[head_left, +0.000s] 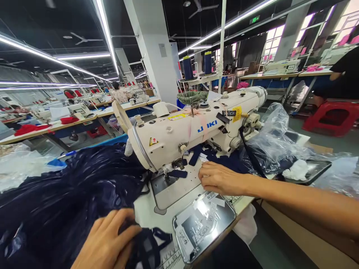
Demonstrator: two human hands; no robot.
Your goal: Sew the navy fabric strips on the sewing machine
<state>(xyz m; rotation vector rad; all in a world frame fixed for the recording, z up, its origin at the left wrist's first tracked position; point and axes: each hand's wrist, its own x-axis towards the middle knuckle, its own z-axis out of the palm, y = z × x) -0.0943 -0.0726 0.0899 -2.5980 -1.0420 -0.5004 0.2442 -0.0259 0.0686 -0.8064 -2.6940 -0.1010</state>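
Note:
My left hand (109,239) is at the lower left, over a navy garment with straps (151,243). Its thumb stands apart from the bent fingers, and no grip on the cloth shows. My right hand (217,178) is beside the bed of a white sewing machine (168,136). Its fingers are curled together, hiding whatever may be between them. Just behind these fingers lie a small white label (203,157) and several navy fabric pieces (195,156). One short navy strip (177,174) lies beside the needle area.
A shiny metal tray (206,224) with printed labels sits at the table's front edge. A large navy fabric heap (81,186) covers the left. Clear plastic bags (276,130) and a dark tray (316,171) are at right. Navy thread cones (188,69) stand behind the machine.

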